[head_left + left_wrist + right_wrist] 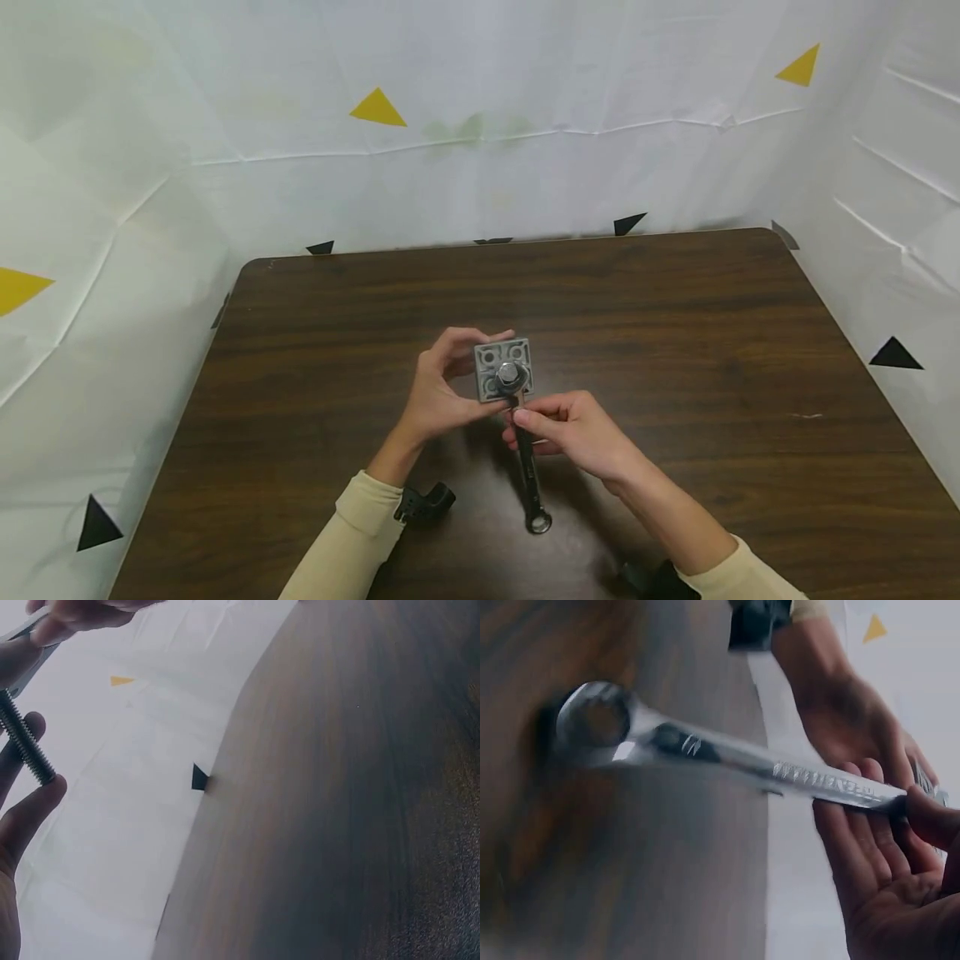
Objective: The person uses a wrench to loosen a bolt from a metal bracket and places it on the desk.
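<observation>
Left hand (438, 392) pinches the plate (502, 369); right hand (573, 429) grips the wrench (529, 475) on the bolt (509, 374) (mid-turning, apparently); next, swing the handle.

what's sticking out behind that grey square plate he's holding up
A threaded bolt shaft projects from the back of the plate, between the left hand fingers. Its head sits on the front, with the wrench on it. Any nut behind is hidden.

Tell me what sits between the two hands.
In the head view, the gray plate with its bolt and the wrench lie between left hand and right hand.
</observation>
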